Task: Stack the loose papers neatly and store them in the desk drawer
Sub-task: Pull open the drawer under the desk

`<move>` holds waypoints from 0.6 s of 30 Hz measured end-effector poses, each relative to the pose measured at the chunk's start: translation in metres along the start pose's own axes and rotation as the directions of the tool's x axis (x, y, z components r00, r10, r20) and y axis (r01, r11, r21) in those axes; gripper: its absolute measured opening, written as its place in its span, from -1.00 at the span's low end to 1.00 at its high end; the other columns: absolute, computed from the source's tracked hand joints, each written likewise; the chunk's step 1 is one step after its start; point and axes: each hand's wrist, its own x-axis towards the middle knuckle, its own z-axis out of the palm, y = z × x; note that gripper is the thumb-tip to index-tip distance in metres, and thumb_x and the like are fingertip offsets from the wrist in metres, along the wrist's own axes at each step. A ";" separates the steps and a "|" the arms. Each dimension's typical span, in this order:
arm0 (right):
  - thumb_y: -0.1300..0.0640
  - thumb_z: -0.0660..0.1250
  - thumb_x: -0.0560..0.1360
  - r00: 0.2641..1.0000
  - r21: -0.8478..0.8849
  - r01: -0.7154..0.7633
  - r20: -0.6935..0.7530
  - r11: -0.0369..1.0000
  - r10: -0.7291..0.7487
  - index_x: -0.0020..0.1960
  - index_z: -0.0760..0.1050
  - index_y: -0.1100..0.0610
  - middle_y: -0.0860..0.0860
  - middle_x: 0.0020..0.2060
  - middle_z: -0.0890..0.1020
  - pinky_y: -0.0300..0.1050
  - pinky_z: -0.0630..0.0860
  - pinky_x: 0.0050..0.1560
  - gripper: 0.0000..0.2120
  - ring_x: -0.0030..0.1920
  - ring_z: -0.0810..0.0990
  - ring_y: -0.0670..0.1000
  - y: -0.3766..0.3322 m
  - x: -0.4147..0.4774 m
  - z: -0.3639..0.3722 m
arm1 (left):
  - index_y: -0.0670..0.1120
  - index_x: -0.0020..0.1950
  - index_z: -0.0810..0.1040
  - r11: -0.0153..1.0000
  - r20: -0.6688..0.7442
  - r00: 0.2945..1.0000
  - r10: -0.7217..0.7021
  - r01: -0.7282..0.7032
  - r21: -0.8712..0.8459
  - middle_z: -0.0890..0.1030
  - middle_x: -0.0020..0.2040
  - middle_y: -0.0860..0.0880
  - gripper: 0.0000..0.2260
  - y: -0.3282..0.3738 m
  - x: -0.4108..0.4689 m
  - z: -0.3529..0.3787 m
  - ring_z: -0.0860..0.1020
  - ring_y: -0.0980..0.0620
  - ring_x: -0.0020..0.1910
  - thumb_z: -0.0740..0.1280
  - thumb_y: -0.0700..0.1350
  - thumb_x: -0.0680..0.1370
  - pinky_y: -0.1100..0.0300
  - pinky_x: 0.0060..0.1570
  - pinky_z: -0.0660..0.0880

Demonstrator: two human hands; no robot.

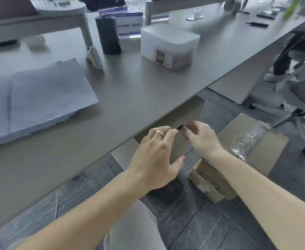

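Both our hands reach under the table (148, 98) edge toward the drawer (187, 116), left hand (157, 152) and right hand (202, 138) loose and empty, likely to pull it out, while the papers (40, 100) wait stacked on the table, well apart.

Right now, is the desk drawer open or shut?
Shut, or nearly so: the drawer front sits under the desk edge, no inside showing. Both hands' fingers reach its dark handle slot.

Both hands reach under the desk (130, 98) edge: left hand (157, 152) and right hand (202, 138) fingertips at the drawer (187, 114) front; papers (38, 98) lie well left of them
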 end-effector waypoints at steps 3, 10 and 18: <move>-0.09 0.32 0.55 0.949 0.012 -0.263 0.183 0.965 0.257 -0.03 0.61 0.07 0.12 -0.05 0.75 0.12 0.64 0.10 -0.76 -0.03 0.72 0.12 0.019 0.025 0.023 | -0.06 0.65 0.07 0.982 0.155 0.971 -0.181 0.168 0.091 0.14 0.66 -0.06 -0.25 -0.020 0.026 0.023 0.10 -0.08 0.61 0.29 0.20 0.58 -0.04 0.57 0.12; 0.20 0.17 0.66 0.809 0.428 -0.586 0.360 0.688 0.465 0.16 0.52 0.35 0.21 -0.09 0.68 -0.21 0.65 -0.32 -0.75 -0.05 0.72 0.16 0.029 0.064 0.056 | -0.06 0.64 0.04 0.936 0.189 0.932 -0.310 0.265 0.230 0.30 0.59 -0.11 -0.21 -0.048 0.045 0.038 0.33 -0.16 0.53 0.28 0.26 0.56 -0.05 0.39 0.35; 0.13 0.21 0.67 0.901 0.498 -0.426 0.306 0.755 0.307 -0.02 0.53 0.31 0.23 -0.16 0.66 -0.17 0.69 -0.20 -0.74 -0.20 0.68 0.13 0.046 0.049 0.063 | -0.10 0.64 0.05 0.919 0.136 0.959 -0.248 0.188 0.347 0.15 0.64 -0.10 -0.20 -0.036 0.044 0.049 0.12 -0.12 0.60 0.26 0.26 0.55 -0.07 0.51 0.12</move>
